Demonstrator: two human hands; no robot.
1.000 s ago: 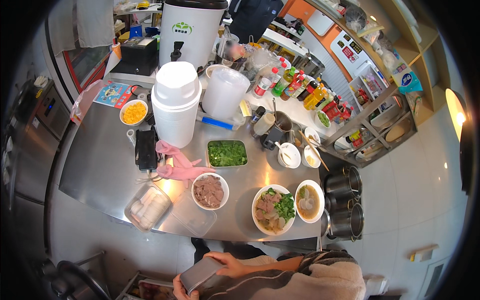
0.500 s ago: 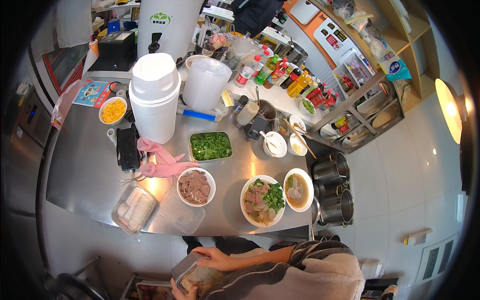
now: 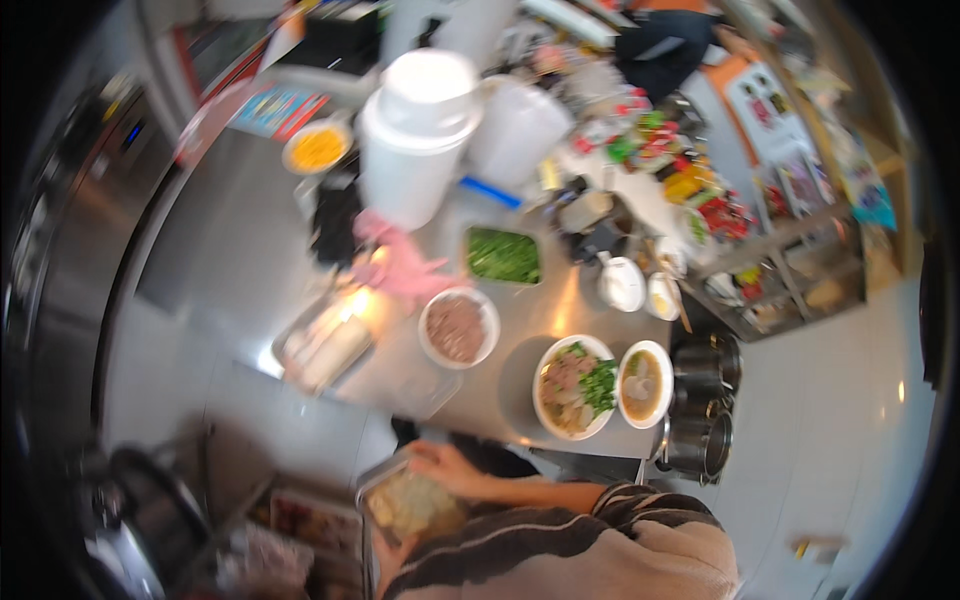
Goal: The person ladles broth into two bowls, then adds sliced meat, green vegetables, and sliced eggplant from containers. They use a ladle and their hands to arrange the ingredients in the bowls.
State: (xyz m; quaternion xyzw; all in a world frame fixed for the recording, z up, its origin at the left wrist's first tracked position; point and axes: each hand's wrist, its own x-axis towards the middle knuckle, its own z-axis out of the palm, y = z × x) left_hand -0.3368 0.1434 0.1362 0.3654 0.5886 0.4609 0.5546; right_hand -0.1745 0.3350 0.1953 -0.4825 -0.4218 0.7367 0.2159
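Head view: right hand (image 3: pixel 452 468) is gripping the far rim of a metal tray (image 3: pixel 412 505), left hand (image 3: pixel 385 552) supporting its near end, below the tabletop (image 3: pixel 230 260).

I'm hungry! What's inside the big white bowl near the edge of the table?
The big white bowl holds pale pinkish meat slices with chopped green herbs on the right side. Whatever lies beneath them is covered, and the picture is blurry.

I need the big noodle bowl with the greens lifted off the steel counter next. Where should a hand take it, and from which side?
Take the noodle bowl by its bare white rim on the near-left side, coming from the counter's front edge. That side faces open steel counter, while the smaller soup bowl sits close against its right. It is full, so I would support it underneath and keep it level. The picture is blurred, so rim detail is unclear.
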